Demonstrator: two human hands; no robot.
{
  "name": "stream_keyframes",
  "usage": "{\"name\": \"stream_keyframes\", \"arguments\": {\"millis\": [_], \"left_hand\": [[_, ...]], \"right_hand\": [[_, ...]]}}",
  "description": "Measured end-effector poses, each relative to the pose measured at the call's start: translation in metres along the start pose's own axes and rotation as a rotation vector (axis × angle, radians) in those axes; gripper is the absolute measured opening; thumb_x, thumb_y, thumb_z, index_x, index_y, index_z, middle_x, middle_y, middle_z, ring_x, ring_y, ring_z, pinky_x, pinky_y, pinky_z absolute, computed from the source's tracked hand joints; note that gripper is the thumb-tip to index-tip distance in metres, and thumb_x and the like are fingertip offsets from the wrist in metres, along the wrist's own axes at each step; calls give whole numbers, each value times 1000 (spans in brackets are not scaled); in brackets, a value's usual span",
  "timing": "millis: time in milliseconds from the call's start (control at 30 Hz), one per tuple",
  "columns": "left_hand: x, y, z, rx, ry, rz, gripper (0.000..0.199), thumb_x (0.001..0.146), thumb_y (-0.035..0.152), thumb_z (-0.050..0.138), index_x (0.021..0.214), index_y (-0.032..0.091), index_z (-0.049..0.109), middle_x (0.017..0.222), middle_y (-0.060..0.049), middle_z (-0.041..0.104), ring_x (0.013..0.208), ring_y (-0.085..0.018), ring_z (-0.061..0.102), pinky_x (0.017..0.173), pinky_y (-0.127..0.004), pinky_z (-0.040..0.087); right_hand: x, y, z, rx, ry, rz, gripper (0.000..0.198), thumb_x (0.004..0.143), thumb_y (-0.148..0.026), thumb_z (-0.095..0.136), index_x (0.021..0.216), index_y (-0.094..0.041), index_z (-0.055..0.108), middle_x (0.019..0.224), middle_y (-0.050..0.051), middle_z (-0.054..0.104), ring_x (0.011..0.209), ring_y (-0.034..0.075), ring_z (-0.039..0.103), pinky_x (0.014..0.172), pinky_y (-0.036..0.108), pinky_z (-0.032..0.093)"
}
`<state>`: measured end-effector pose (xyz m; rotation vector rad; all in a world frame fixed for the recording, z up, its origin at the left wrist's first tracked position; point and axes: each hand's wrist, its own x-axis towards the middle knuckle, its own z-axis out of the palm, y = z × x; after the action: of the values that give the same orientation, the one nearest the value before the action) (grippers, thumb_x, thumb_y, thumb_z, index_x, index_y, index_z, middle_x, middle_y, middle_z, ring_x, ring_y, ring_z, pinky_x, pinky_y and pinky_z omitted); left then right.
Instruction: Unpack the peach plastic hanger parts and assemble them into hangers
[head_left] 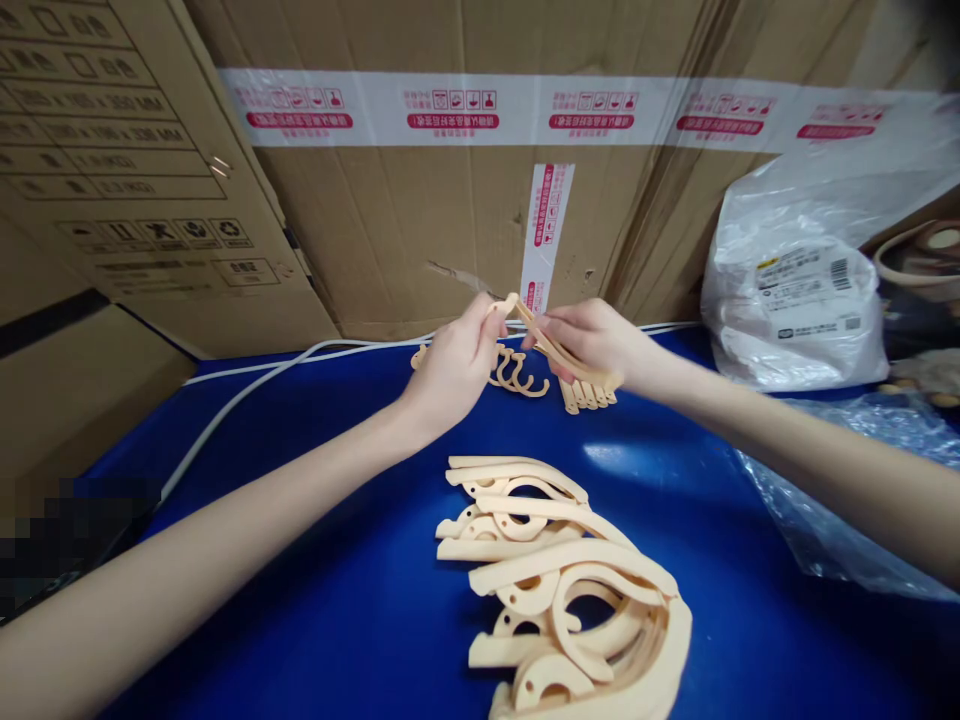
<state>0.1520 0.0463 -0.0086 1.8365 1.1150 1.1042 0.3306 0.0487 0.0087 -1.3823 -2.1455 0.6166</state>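
Toward the back of the blue surface, my left hand (454,365) is closed, pinching the end of a small cream plastic hanger piece (511,302); most of that piece is hidden by the fingers. My right hand (600,340) is closed on a curved cream hanger arm (562,355) that slants down to the right. The upper end of this arm meets the left hand's piece; I cannot tell whether they are joined. Just below the hands lie several loose hanger hooks (517,375) and a row of hanger arms (586,397).
A stack of folded cream hangers (577,550) lies nearest me on the blue surface (315,570). Cardboard boxes (420,210) stand behind, with a white cable (247,370) along them. A white plastic bag (795,290) and clear wrap (825,490) are at right.
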Motion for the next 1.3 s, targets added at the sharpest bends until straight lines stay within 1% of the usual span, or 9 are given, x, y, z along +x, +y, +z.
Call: {"name": "stream_keyframes", "arguments": {"millis": [67, 133, 300, 467, 600, 700, 800, 1000, 1300], "left_hand": [[4, -8, -12, 112, 48, 115, 23, 96, 32, 42, 79, 19, 50, 58, 4, 49, 48, -8, 45, 46, -17, 35], [12, -17, -28, 137, 70, 29, 27, 95, 35, 40, 79, 19, 54, 59, 3, 52, 50, -10, 48, 48, -20, 37], [29, -49, -64, 358, -10, -199, 27, 83, 39, 54, 80, 18, 70, 79, -2, 71, 74, -17, 62, 66, -25, 44], [27, -78, -75, 477, 16, -225, 24, 72, 38, 68, 83, 17, 64, 83, -7, 70, 79, -24, 64, 74, -32, 45], [15, -66, -55, 818, 61, 71, 27, 84, 35, 59, 102, 16, 61, 107, -13, 63, 102, -30, 54, 90, -42, 41], [5, -43, -21, 915, -127, 319, 29, 92, 33, 51, 113, 15, 59, 113, -12, 61, 109, -29, 50, 95, -42, 39], [-1, -25, 15, 887, -330, 451, 42, 93, 43, 52, 125, 15, 57, 122, -13, 58, 118, -30, 46, 98, -43, 37], [6, -23, 53, 871, -428, 481, 61, 88, 59, 53, 130, 15, 57, 125, -14, 59, 123, -33, 43, 103, -47, 31], [15, -32, 52, 845, -480, 529, 46, 91, 47, 56, 128, 19, 59, 125, -11, 59, 120, -30, 46, 99, -45, 35]], "right_hand": [[6, 10, -10, 275, -35, 157, 32, 95, -27, 34, 87, -14, 62, 45, -4, 46, 39, 11, 39, 43, 24, 28], [8, 28, -22, 320, 102, 187, 29, 94, -26, 37, 86, -16, 63, 47, -3, 48, 40, 11, 41, 44, 24, 30], [-7, 77, -36, -293, 434, 39, 20, 94, -37, 44, 93, -21, 56, 69, 3, 67, 58, 18, 60, 56, 29, 40], [-32, 100, -31, -467, 351, -42, 11, 89, -31, 53, 93, -22, 52, 90, 8, 71, 75, 23, 67, 62, 31, 45], [-45, 113, -25, -548, 155, -113, 10, 90, -29, 51, 93, -21, 55, 94, 9, 67, 81, 23, 66, 67, 33, 48], [-49, 120, -22, -550, 67, -176, 16, 93, -25, 45, 100, -19, 58, 107, 11, 65, 93, 24, 66, 75, 34, 50], [-52, 121, -19, -564, 33, -191, 24, 91, -16, 40, 107, -17, 59, 116, 12, 62, 100, 25, 65, 80, 35, 50], [-62, 110, -17, -589, -11, -107, 36, 90, -12, 38, 122, -14, 54, 114, 13, 64, 97, 26, 67, 81, 39, 52], [-68, 101, -15, -331, -36, -138, 38, 90, -33, 58, 125, -19, 60, 123, 11, 66, 109, 25, 65, 90, 41, 55]]}}
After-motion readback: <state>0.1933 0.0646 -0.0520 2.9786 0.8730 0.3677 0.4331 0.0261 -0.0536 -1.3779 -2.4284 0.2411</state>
